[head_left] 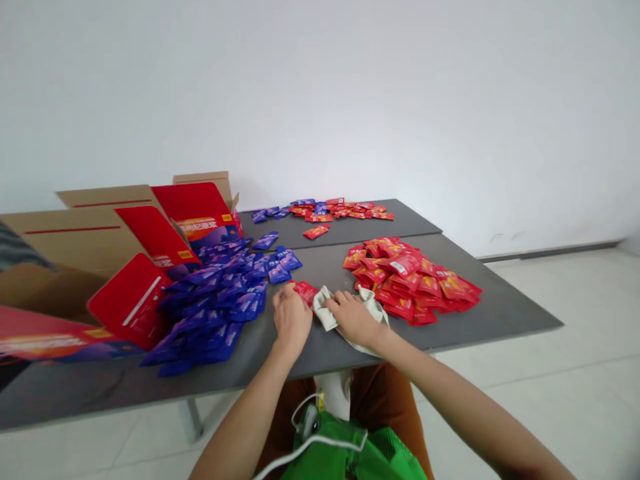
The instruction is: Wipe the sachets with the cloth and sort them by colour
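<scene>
Near the table's front edge, my left hand (291,318) is closed on the left end of a red sachet (304,291). Its fingers are partly hidden behind the hand. To its right, my right hand (354,319) grips a crumpled off-white cloth (371,307), which lies against the sachet's right end. A heap of purple-blue sachets (220,300) spreads to the left of my left hand. Beyond my right hand lies a pile of red sachets (407,277).
Open cardboard boxes (145,293) with red and purple printing stand at the left. Farther back are scattered red sachets (316,231) and blue sachets (266,241) on the grey table (320,257). A striped sleeve (17,250) shows at the left edge.
</scene>
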The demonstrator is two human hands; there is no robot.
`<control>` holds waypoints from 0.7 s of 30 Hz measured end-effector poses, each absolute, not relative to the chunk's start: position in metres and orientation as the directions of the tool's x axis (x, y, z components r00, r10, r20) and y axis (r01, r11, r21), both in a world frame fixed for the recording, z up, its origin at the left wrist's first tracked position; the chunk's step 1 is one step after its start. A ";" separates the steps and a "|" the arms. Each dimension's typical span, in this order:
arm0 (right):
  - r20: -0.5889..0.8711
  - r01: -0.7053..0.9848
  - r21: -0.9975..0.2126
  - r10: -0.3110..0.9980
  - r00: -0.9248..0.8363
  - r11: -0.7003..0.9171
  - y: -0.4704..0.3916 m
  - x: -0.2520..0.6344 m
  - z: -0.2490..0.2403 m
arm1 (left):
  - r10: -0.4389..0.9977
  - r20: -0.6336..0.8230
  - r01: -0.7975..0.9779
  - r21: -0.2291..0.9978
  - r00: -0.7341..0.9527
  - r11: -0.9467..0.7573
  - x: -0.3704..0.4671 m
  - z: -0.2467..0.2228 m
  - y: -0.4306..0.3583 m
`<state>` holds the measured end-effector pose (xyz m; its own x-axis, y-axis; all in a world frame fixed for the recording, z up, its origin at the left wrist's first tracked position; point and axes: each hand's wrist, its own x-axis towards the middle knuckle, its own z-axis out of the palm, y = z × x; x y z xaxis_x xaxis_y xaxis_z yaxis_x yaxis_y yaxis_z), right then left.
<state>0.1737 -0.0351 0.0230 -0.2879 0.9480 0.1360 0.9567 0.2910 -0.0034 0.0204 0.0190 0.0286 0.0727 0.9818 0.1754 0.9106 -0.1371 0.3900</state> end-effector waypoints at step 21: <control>0.178 0.981 0.056 0.968 0.175 -0.188 -0.083 0.145 0.037 | 0.956 0.272 0.982 0.178 -0.105 0.057 0.052 0.021 0.035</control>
<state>0.1455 -0.0827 0.0366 0.1750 0.9683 0.1783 0.9807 -0.1875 0.0557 0.0524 0.0353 0.0205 -0.1052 0.9565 0.2723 0.9824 0.0574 0.1779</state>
